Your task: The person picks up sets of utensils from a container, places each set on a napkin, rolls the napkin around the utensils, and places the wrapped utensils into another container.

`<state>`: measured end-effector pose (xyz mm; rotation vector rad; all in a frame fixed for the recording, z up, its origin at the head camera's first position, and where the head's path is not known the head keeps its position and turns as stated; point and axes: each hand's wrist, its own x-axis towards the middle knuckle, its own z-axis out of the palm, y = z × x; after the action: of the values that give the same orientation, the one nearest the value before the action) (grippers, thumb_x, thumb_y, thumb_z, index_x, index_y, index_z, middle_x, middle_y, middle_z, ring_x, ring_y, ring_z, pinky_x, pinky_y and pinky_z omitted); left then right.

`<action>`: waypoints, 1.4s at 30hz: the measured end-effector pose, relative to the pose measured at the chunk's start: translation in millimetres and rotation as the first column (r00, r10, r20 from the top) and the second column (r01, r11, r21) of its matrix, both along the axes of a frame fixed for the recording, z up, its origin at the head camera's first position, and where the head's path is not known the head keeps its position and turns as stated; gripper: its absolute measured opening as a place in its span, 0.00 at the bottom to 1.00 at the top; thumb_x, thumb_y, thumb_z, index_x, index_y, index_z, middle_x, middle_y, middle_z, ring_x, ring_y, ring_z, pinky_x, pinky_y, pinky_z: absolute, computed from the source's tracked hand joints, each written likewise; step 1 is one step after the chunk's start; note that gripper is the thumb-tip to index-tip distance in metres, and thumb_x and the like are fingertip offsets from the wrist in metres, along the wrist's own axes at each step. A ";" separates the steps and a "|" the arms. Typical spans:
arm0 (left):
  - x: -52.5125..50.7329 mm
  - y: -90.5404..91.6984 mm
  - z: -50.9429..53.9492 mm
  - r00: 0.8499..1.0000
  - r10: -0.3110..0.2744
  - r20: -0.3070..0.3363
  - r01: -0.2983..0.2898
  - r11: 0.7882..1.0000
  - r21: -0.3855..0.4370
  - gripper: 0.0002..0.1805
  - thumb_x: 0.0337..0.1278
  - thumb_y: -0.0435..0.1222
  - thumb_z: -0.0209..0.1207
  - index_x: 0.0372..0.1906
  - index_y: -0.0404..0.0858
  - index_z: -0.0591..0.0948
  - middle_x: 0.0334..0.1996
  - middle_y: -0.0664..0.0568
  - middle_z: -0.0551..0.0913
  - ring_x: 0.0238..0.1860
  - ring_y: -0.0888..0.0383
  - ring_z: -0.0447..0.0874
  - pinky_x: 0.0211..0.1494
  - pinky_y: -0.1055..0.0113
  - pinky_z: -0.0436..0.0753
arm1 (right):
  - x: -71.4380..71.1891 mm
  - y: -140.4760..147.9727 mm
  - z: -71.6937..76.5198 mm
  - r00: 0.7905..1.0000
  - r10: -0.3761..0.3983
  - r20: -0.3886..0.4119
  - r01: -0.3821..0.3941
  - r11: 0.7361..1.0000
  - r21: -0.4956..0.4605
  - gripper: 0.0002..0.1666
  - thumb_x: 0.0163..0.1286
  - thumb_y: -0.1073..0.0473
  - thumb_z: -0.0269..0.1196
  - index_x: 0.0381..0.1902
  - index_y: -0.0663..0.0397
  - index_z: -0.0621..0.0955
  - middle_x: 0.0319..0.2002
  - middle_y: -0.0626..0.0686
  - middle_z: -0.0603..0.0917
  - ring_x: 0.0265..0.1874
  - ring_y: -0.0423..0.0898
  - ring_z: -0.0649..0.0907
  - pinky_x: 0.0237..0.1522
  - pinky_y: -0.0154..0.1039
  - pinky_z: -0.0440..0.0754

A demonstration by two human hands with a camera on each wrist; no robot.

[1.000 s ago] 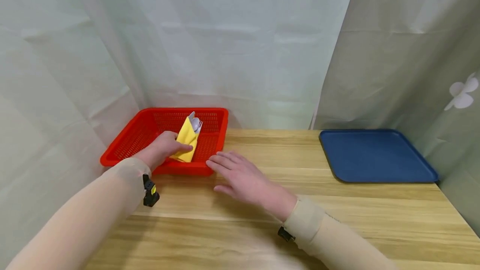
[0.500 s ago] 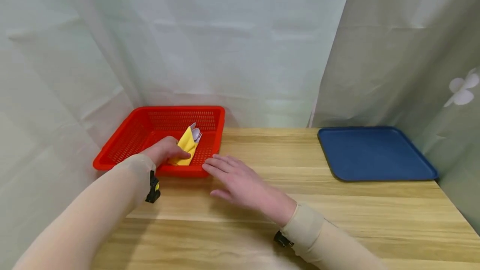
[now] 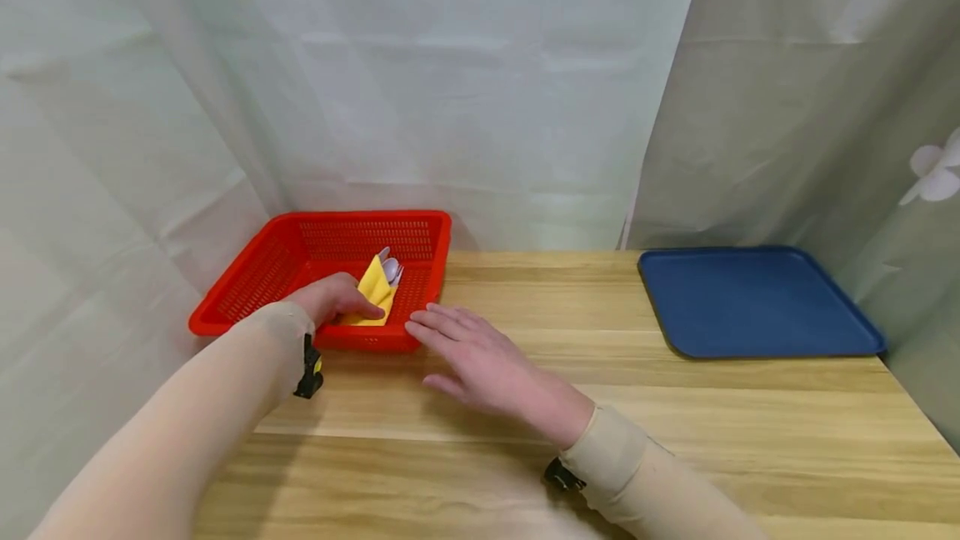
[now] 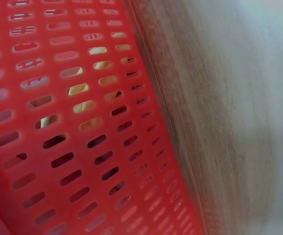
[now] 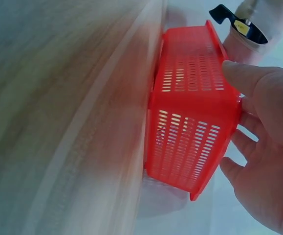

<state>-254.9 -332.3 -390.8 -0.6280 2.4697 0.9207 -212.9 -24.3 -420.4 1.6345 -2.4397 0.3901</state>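
Observation:
In the head view my left hand (image 3: 333, 297) reaches into a red slotted plastic basket (image 3: 367, 338). It holds a folded yellow napkin (image 3: 373, 286) low in the basket, thumb across the front; the other fingers are mostly hidden. A spoon (image 3: 391, 268), a fork and a third utensil's tip stick out of the napkin's top. My right hand (image 3: 480, 359) is at the basket's front right corner, fingers straight, holding nothing. In the right wrist view its fingers lie along the basket's rim. Through the basket wall (image 4: 77, 147), the left wrist view shows bits of yellow.
A blue tray (image 3: 761, 302) lies on the wooden table (image 3: 540, 298) at the back right. Pale curtains (image 3: 465, 90) hang behind and to both sides, close to the basket's back and left.
My left hand has lowered the yellow napkin with its cutlery deeper into the basket, mostly in the first half second. The right hand stays at the basket's corner.

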 end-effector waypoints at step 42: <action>-5.4 1.2 4.3 0.999 0.036 0.036 -0.033 0.996 -0.083 0.42 0.60 0.51 0.79 0.70 0.35 0.72 0.58 0.39 0.79 0.56 0.44 0.76 0.63 0.53 0.84 | -12.0 -1.7 -4.5 0.998 -0.003 0.061 0.004 1.000 -0.015 0.49 0.76 0.44 0.74 0.87 0.47 0.67 0.84 0.50 0.68 0.86 0.49 0.61 0.86 0.48 0.54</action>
<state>-260.3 -331.2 -386.4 -0.7108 2.4808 0.8151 -224.8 -26.1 -424.9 1.6360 -2.4766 0.4632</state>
